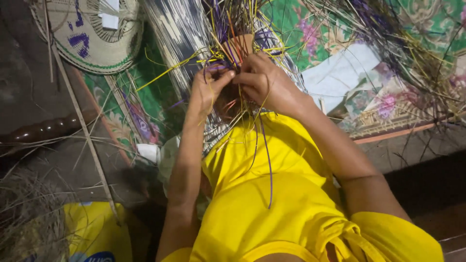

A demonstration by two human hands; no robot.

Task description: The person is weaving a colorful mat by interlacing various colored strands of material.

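Weaving of coloured strips point(232, 36) sits over my knee, only a small core plaited and long yellow and purple ends loose all round; my left hand point(206, 90) and right hand point(264, 82) both pinch strands at its centre.

I wear bright yellow clothes point(272, 194) of a smooth, plain cloth without any pattern. The cloth covers my lap and gathers in folds and a small knot at my right side. My two arms are bare from the upper arm to the hand, with no sleeves, watch or ring.
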